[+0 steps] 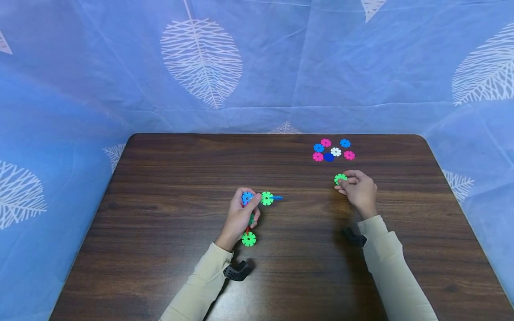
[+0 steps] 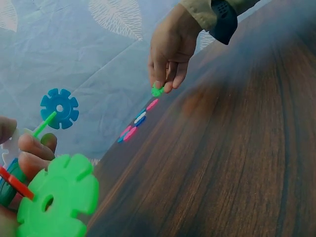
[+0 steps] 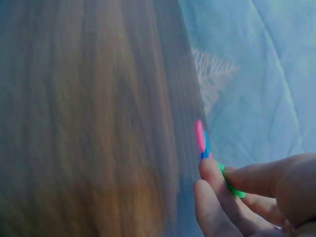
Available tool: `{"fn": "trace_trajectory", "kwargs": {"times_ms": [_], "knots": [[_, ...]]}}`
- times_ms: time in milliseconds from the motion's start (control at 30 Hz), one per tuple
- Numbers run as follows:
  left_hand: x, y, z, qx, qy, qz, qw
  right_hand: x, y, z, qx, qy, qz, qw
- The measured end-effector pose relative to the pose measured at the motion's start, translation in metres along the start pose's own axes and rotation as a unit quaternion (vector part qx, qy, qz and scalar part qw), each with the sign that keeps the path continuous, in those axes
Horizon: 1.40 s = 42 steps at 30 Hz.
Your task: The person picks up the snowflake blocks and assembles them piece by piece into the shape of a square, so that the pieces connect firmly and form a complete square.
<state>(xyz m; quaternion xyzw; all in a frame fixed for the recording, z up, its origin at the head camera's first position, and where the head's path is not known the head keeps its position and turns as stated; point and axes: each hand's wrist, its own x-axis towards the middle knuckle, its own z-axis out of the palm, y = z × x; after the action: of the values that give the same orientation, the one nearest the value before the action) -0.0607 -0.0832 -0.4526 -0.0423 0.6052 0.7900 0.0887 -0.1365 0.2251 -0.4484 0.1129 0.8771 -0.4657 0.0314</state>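
Observation:
My left hand [image 1: 236, 219] grips a chain of notched plastic discs joined edge to edge, held above the table. A blue disc [image 1: 247, 198] shows between thumb and fingers. To its right a green disc [image 1: 267, 198] and an edge-on blue disc [image 1: 278, 197] stick out. Below the fingers hang a red disc [image 2: 19, 183] and another green disc [image 2: 59, 192]; the palm hides part of the chain. Farther right, my right hand [image 1: 360, 191] pinches a single green notched disc [image 1: 340, 179] between thumb and fingers, apart from the chain.
Loose discs lie near the table's back edge beyond the right hand: several pink [image 1: 349, 155] and blue [image 1: 345, 143], a white one [image 1: 336, 152] and a dark blue one [image 1: 329, 157]. Leaf-printed blue cloth [image 1: 273, 67] hangs behind the brown wooden table [image 1: 180, 165].

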Motion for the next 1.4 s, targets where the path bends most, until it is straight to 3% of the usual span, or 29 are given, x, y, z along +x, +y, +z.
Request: {"fn": "trace_trajectory", "kwargs": {"times_ms": [233,467,567,733,900,1067,1333,1400], "knots": [[0.0,0.0,0.001,-0.016,0.018,-0.005,0.9997,-0.017,-0.009,0.015,0.011,-0.035,-0.032,0.9988],[0.001,0.0,0.0,-0.06,0.011,-0.029,0.9977,-0.026,-0.016,0.025,0.04,-0.064,-0.036,0.9965],[0.0,0.002,0.0,-0.054,0.011,-0.036,0.9978,-0.029,-0.019,0.029,0.039,-0.073,-0.036,0.9959],[0.0,0.003,-0.003,-0.036,-0.002,-0.021,0.9991,-0.037,-0.025,0.034,0.027,-0.073,-0.04,0.9962],[-0.001,0.001,-0.007,-0.037,-0.021,-0.017,0.999,-0.045,-0.032,0.039,0.051,-0.089,-0.06,0.993],[-0.001,-0.001,-0.007,-0.024,-0.017,-0.003,0.9995,-0.056,-0.038,0.046,0.121,-0.111,-0.09,0.9822],[-0.002,0.001,-0.005,-0.029,-0.003,0.003,0.9996,-0.071,-0.047,0.057,0.229,-0.179,-0.114,0.9501],[-0.002,0.002,-0.004,-0.027,0.004,0.001,0.9996,-0.073,-0.05,0.058,0.236,-0.188,-0.114,0.9466]]}}
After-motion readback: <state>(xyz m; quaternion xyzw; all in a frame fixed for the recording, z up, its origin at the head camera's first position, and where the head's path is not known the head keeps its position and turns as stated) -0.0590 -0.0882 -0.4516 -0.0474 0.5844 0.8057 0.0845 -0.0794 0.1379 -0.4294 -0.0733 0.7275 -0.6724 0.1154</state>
